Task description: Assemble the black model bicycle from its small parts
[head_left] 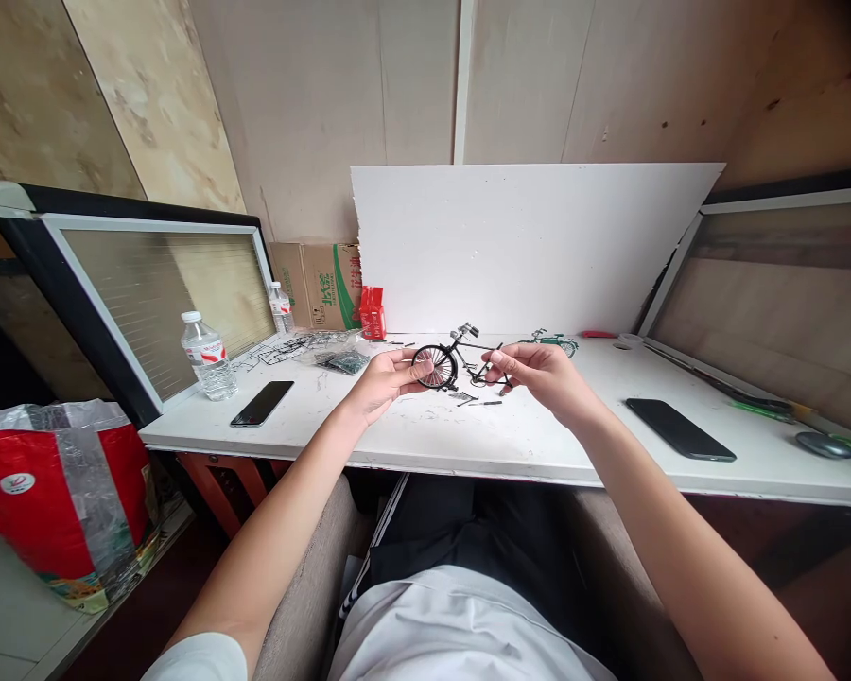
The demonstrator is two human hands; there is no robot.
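Observation:
Between my hands, above the white table (397, 445), is a small black model bicycle (457, 346) with one spoked wheel at its left end and handlebars on top. My left hand (385, 383) pinches that wheel between thumb and fingers. At the other end, my right hand (539, 374) grips the rear of the frame, where no wheel shows. Below the model lie small black parts (464, 398) on the tabletop. A green model bicycle (557, 342) stands behind my right hand, partly covered by it.
Black part frames (284, 348) and a clear bag of dark pieces (344, 361) lie at the left. Bottles (209, 355), a phone (262, 404), a cardboard box (319, 284) and a red box (373, 312) stand or lie there too. On the right are another phone (679, 428) and a mouse (826, 445).

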